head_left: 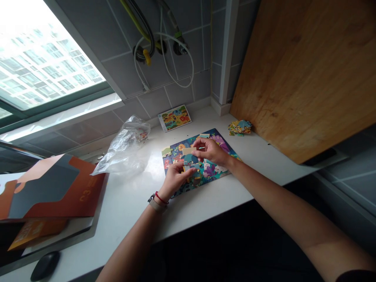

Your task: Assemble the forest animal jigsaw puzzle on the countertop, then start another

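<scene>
A colourful animal jigsaw puzzle (214, 138) lies on the white counter beneath both hands. Between the thumb and fingers of my right hand (213, 152) is a puzzle piece (188, 150), its pale yellowish side showing. My left hand (176, 178), with a watch and a red string at the wrist, is closed at the near left of the puzzle. Its thumb and fingers pinch a light blue puzzle piece (190, 166). A blue animal shape (190, 158) shows between the two hands. Loose pieces lie on the puzzle's far and left edges, including a greenish piece (167, 152).
A pile of puzzle pieces (240, 127) sits by the wooden board (293, 78) at right. Near the wall lies a picture card (174, 118). A clear plastic bag (123, 147), an orange box (58, 188) and a black mouse (45, 266) are at left. Cables (164, 58) hang above.
</scene>
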{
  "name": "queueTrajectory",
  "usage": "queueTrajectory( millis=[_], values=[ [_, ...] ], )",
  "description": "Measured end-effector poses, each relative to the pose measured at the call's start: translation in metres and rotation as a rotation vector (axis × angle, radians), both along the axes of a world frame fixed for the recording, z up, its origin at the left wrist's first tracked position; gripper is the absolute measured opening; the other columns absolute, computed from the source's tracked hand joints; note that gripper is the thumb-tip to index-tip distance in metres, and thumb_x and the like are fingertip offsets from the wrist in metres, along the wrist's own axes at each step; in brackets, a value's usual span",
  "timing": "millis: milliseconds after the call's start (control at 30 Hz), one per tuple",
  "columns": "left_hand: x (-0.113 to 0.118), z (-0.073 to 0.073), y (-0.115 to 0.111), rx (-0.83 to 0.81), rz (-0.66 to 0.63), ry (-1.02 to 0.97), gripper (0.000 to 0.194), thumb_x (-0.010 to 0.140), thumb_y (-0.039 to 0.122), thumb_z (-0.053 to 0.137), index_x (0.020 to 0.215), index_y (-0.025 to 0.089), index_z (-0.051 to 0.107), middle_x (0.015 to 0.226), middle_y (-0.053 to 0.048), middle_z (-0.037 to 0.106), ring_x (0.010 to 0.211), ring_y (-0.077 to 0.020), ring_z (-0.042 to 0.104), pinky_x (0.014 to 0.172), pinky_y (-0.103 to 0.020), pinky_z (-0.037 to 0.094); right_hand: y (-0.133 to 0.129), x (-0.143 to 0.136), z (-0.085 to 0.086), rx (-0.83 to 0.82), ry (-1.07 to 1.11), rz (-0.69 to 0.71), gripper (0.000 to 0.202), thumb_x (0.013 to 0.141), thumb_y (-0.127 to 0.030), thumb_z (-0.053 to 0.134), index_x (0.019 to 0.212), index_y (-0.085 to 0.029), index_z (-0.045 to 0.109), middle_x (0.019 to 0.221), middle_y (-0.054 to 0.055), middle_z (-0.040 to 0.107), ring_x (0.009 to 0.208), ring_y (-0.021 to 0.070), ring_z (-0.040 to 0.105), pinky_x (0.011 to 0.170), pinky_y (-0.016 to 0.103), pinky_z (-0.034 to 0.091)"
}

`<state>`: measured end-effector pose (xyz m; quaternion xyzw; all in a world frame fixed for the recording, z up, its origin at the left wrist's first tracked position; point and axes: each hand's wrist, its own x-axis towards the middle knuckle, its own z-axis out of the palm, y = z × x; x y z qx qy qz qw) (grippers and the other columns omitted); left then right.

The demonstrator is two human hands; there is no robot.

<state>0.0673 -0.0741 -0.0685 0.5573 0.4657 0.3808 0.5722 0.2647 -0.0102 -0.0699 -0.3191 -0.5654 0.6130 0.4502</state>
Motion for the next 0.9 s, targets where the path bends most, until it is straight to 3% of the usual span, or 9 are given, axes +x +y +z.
queueTrajectory(
  millis=[200,333,633,800,900],
  values=[
    [0.001,-0.001,0.001,-0.016,0.003,-0.008,0.042,0.070,0.052,0.093,0.084,0.014,0.081,0.063,0.000,0.067,0.054,-0.0124,0.058,0.051,-0.023,0.050,0.000,-0.001,-0.003,0.009,-0.007,0.024,0.041,0.074,-0.043,0.088,0.092,-0.020,0.060,0.077,-0.005,0.063,0.050,0.0091,0.061,0.046,0.022,0.053],
    [0.001,0.000,0.001,-0.021,0.005,-0.009,0.041,0.070,0.051,0.093,0.084,0.015,0.081,0.060,0.000,0.066,0.053,-0.0126,0.058,0.051,-0.023,0.051,0.000,-0.002,-0.003,0.009,-0.020,0.019,0.040,0.075,-0.042,0.088,0.093,-0.020,0.059,0.076,-0.005,0.062,0.049,0.0097,0.061,0.045,0.023,0.055],
    [-0.001,-0.010,0.002,-0.011,0.049,0.047,0.046,0.073,0.054,0.090,0.089,0.015,0.072,0.049,0.007,0.056,0.035,-0.0064,0.044,0.035,-0.017,0.033,-0.001,0.001,0.001,-0.039,0.017,-0.010,0.042,0.072,-0.040,0.090,0.094,-0.021,0.059,0.078,-0.005,0.064,0.051,0.0104,0.063,0.047,0.024,0.058],
    [-0.003,-0.009,0.004,-0.091,0.121,-0.106,0.059,0.065,0.054,0.096,0.091,0.021,0.054,0.082,-0.001,0.076,0.057,-0.0182,0.073,0.046,-0.025,0.060,0.000,0.005,0.007,-0.135,0.100,-0.055,0.054,0.073,-0.037,0.089,0.118,-0.023,0.065,0.092,-0.002,0.068,0.064,0.0134,0.070,0.057,0.028,0.064],
    [-0.003,-0.007,0.004,-0.148,0.096,-0.131,0.063,0.064,0.054,0.097,0.092,0.021,0.051,0.084,-0.003,0.078,0.060,-0.0214,0.077,0.049,-0.027,0.063,0.003,0.004,0.005,-0.139,0.080,-0.060,0.045,0.073,-0.039,0.090,0.110,-0.021,0.072,0.093,0.001,0.073,0.074,0.0152,0.071,0.062,0.027,0.064]
  ],
)
